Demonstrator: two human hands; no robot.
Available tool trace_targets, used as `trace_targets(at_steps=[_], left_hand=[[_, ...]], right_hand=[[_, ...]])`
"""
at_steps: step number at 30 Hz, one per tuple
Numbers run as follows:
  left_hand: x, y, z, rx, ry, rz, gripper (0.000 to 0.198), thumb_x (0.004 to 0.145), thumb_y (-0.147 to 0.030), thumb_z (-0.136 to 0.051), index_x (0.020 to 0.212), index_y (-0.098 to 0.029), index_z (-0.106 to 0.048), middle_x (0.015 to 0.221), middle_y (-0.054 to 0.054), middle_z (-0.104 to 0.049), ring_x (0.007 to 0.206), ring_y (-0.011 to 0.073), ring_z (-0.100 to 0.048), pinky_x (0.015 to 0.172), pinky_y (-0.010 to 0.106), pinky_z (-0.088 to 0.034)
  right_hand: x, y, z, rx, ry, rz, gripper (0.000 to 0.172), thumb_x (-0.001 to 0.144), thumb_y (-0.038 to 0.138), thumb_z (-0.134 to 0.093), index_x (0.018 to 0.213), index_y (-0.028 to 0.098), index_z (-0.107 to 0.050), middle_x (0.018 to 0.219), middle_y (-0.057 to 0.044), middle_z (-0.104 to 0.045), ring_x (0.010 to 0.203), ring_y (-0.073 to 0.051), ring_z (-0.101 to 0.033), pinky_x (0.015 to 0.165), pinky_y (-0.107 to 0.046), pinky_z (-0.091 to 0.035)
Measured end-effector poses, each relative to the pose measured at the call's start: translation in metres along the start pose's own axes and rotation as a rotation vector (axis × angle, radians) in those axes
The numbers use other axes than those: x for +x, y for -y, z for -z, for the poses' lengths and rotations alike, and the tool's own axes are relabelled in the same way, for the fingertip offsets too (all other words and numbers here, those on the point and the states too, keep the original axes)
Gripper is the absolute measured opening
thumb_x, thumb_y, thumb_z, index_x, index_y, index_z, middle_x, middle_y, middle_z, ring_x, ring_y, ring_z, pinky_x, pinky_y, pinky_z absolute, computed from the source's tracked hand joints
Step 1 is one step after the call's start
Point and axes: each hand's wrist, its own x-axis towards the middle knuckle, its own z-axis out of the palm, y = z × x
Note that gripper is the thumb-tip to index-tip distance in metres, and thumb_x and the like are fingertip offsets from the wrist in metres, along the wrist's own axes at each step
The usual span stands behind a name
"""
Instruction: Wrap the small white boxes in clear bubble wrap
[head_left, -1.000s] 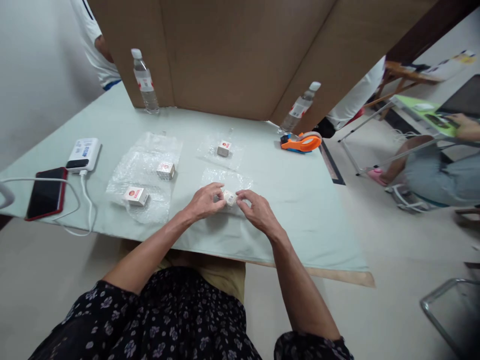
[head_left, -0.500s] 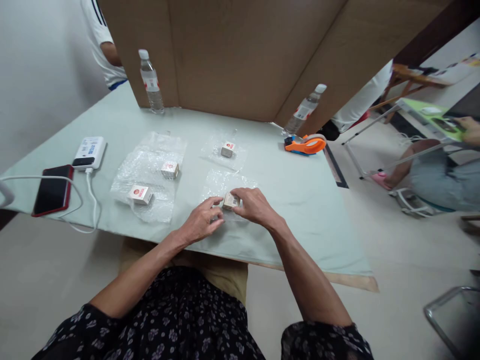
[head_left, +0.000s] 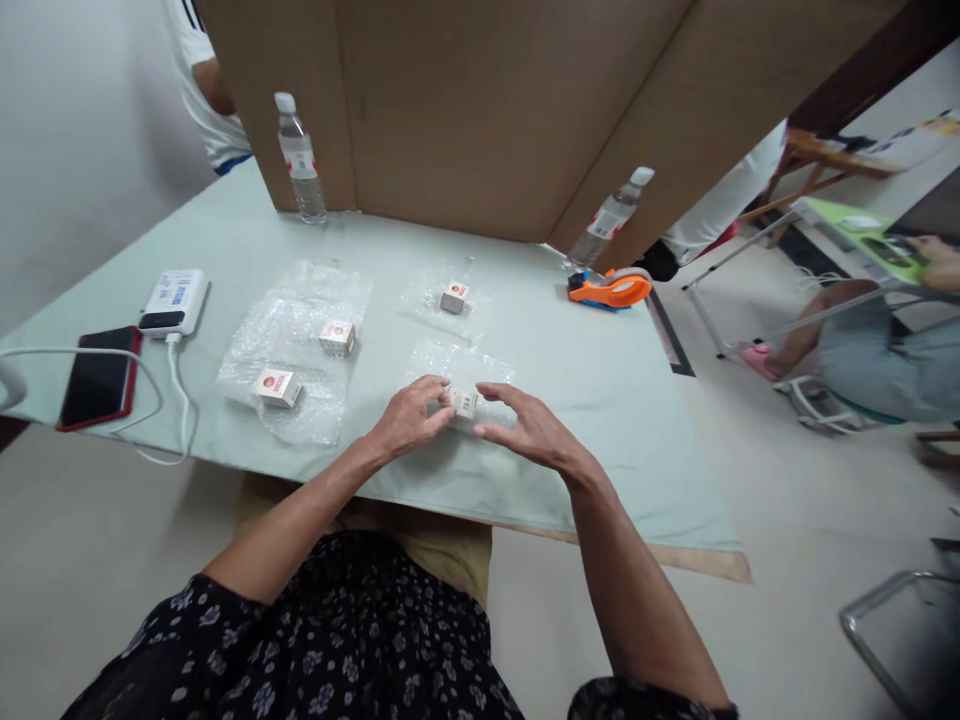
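A small printed carton (head_left: 465,402) lies on a piece of bubble wrap (head_left: 491,366), a barcode on its visible face. My left hand (head_left: 411,418) is at the carton's left end, thumb and index finger closed around it. To the right, my right hand (head_left: 531,424) is open and apart from the carton, thumb and fingers curved. Another small carton (head_left: 454,298) rests on its own bubble wrap (head_left: 421,297) farther back. On a larger bubble wrap sheet (head_left: 300,300) to the left are two more cartons, one white and red (head_left: 277,387) and one behind it (head_left: 337,338).
An orange tape dispenser (head_left: 615,290) and a water bottle (head_left: 611,218) stand at the right rear. Another bottle (head_left: 301,165) is at the left rear before a cardboard screen (head_left: 465,120). A phone (head_left: 99,380) and cabled power bank (head_left: 174,302) lie left. Other people sit nearby.
My right hand has let go of the carton and moved slightly right, its fingers spreading. My left hand has moved a little right onto the carton's left end.
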Motion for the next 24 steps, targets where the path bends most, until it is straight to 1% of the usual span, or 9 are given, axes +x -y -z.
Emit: trace_targets(at_steps=[2,3,7,9,12,14,20,23,24], left_hand=[[0.007,0.0,-0.001,-0.049,0.005,0.063,0.004,0.081,-0.021,-0.059,0.079,-0.019,-0.061,0.119,0.009,-0.069,0.112,0.0223,-0.065,0.096,0.036,-0.05],[0.01,0.0,-0.001,-0.077,0.007,0.101,0.004,0.081,-0.021,-0.059,0.078,-0.019,-0.062,0.118,0.009,-0.07,0.109,0.0219,-0.066,0.093,0.035,-0.051],[0.017,0.0,-0.003,-0.167,0.019,0.187,0.005,0.079,-0.022,-0.06,0.077,-0.019,-0.062,0.107,0.006,-0.075,0.095,0.0193,-0.069,0.086,0.031,-0.051],[0.017,0.001,-0.004,-0.181,0.022,0.19,0.006,0.079,-0.023,-0.059,0.076,-0.018,-0.062,0.103,0.005,-0.075,0.093,0.0183,-0.068,0.084,0.03,-0.051],[0.014,0.0,-0.004,-0.198,0.029,0.205,0.009,0.078,-0.026,-0.06,0.076,-0.018,-0.063,0.1,0.004,-0.074,0.092,0.0176,-0.067,0.082,0.028,-0.05],[0.012,-0.001,-0.003,-0.218,0.031,0.225,0.01,0.078,-0.027,-0.06,0.075,-0.018,-0.063,0.098,0.004,-0.074,0.09,0.0171,-0.066,0.081,0.028,-0.05],[0.006,-0.003,-0.002,-0.23,0.02,0.272,0.011,0.077,-0.027,-0.061,0.076,-0.017,-0.066,0.088,0.003,-0.073,0.084,0.0161,-0.065,0.076,0.026,-0.05],[0.006,-0.003,-0.002,-0.218,0.03,0.284,0.011,0.076,-0.027,-0.061,0.076,-0.017,-0.066,0.081,0.002,-0.071,0.077,0.0147,-0.063,0.072,0.026,-0.048],[0.008,-0.002,-0.001,-0.214,0.042,0.286,0.011,0.075,-0.026,-0.061,0.076,-0.016,-0.067,0.078,0.001,-0.07,0.075,0.0142,-0.062,0.071,0.025,-0.047]], right_hand=[[0.0,-0.002,-0.005,-0.03,-0.016,-0.003,0.069,0.075,0.05,-0.075,0.134,0.02,-0.057,0.136,-0.014,-0.061,0.125,-0.032,-0.058,0.105,-0.051,-0.044],[0.002,-0.003,-0.009,-0.033,-0.034,-0.018,0.063,0.075,0.047,-0.075,0.131,0.02,-0.059,0.133,-0.013,-0.063,0.122,-0.032,-0.059,0.104,-0.05,-0.045],[0.012,-0.006,-0.023,0.049,-0.148,-0.093,0.023,0.084,0.03,-0.062,0.104,0.02,-0.07,0.101,-0.007,-0.075,0.095,-0.023,-0.07,0.088,-0.038,-0.052],[0.012,-0.006,-0.029,0.097,-0.211,-0.101,0.015,0.085,0.028,-0.06,0.092,0.021,-0.071,0.092,-0.004,-0.075,0.087,-0.021,-0.07,0.084,-0.035,-0.051],[0.006,-0.004,-0.035,0.156,-0.275,-0.103,0.014,0.085,0.03,-0.058,0.086,0.021,-0.069,0.088,-0.003,-0.074,0.084,-0.019,-0.068,0.081,-0.032,-0.05],[0.004,-0.002,-0.037,0.162,-0.285,-0.11,0.014,0.086,0.03,-0.057,0.085,0.021,-0.068,0.086,-0.002,-0.074,0.083,-0.019,-0.068,0.079,-0.031,-0.05],[0.011,-0.001,-0.04,0.053,-0.215,-0.094,0.014,0.087,0.028,-0.055,0.081,0.021,-0.066,0.08,-0.002,-0.071,0.076,-0.018,-0.064,0.076,-0.03,-0.045],[0.01,-0.002,-0.037,0.027,-0.176,-0.081,0.014,0.089,0.027,-0.055,0.083,0.021,-0.066,0.08,-0.002,-0.071,0.075,-0.018,-0.064,0.075,-0.03,-0.044],[0.007,-0.001,-0.034,-0.002,-0.187,-0.068,0.013,0.089,0.027,-0.055,0.085,0.021,-0.066,0.083,-0.002,-0.072,0.077,-0.019,-0.064,0.076,-0.031,-0.044]])
